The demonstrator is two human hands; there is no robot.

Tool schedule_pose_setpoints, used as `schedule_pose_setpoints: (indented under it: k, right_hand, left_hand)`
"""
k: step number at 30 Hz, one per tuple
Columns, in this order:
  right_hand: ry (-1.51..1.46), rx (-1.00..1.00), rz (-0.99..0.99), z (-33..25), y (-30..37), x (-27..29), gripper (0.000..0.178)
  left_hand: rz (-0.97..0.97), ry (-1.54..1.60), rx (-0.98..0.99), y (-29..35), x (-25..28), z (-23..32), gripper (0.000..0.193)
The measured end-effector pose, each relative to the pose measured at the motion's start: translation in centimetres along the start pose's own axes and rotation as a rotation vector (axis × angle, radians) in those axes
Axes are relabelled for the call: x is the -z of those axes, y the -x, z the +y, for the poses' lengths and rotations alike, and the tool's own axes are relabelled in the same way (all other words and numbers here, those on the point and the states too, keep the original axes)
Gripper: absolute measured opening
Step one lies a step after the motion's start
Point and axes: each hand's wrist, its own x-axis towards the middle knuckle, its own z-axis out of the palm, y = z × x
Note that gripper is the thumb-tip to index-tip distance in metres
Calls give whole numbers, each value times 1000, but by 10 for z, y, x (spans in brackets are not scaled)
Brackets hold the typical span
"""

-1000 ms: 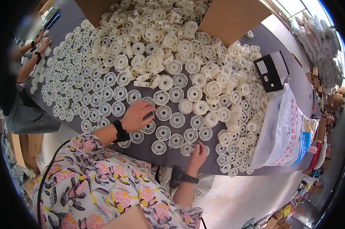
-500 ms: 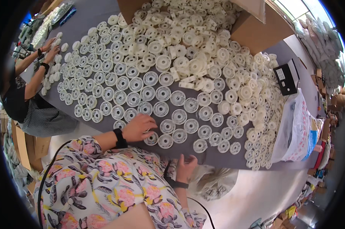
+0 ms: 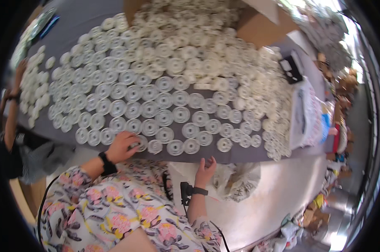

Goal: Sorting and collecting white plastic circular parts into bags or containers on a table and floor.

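Observation:
At the table's front edge, my left hand point(image 3: 123, 146) has its fingers and thumb bent around the left rim of a translucent plastic disc point(image 3: 142, 143). The disc is round like a small spool, with a hub in the middle. Another plastic disc point(image 3: 154, 146) lies just right of it. My right hand point(image 3: 206, 169) is held by the table edge, fingers apart and nothing in them. Rows of similar flat discs point(image 3: 165, 117) cover the near and left part of the table. Behind them rises a heap of whiter discs point(image 3: 186, 50).
A cardboard box point(image 3: 265, 29) stands at the back of the grey table point(image 3: 85, 21). On the right are a black-and-white box point(image 3: 291, 69) and a plastic bag point(image 3: 303, 113). At far left, a co-worker's arm point(image 3: 12, 109) reaches toward whiter discs. A clear bag point(image 3: 236, 180) is below the edge.
My left hand has moved left along the front edge, and discs show to its right. My right hand stays by the edge. The view has shifted, and the co-worker's arm is further left.

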Motion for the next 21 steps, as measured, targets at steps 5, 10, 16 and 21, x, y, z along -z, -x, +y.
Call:
schedule_pose_setpoints:
  k: [5,10,16,21]
  right_hand:
    - [-471,-281,301,30,-67,46,42]
    - [-757,-394,435,61,-155,107,46]
    - [-271,-137,506,111,-281,170,48]
    - [694,-37,113,137,-409,212,52]
  left_hand:
    - [71,6,80,1,0,1,21]
    - [100,-1,82,-13,-5,6,20]
    - [231,-10,211,-55,-15,13,17]
    - [335,-115,348,-74,-19,25,16]
